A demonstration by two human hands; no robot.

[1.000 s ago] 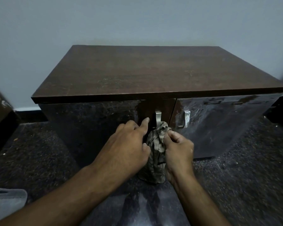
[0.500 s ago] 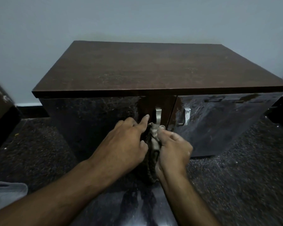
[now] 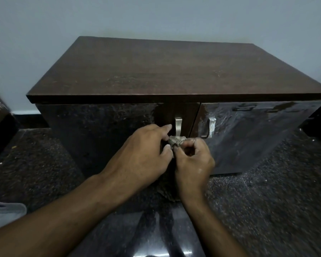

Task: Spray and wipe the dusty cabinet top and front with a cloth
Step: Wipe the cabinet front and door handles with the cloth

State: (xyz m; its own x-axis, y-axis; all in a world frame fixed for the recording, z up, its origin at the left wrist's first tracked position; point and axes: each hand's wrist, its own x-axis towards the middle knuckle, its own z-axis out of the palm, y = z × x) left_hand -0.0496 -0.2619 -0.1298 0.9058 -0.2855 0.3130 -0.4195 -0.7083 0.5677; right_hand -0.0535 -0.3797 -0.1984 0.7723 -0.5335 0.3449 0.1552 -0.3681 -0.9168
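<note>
Grey cloth (image 3: 176,140) pinched by both the left hand (image 3: 143,154) and right hand (image 3: 193,162) below the handle (image 3: 178,126).

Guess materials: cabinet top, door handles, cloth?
Cabinet top: likely wood-grain laminate, matte, with visible grain streaks. Door handles: apparently brushed metal, silvery and dull. Cloth, pinched between both hands: soft woven fabric, crumpled, grey-brown; exact fibre unclear.
</note>
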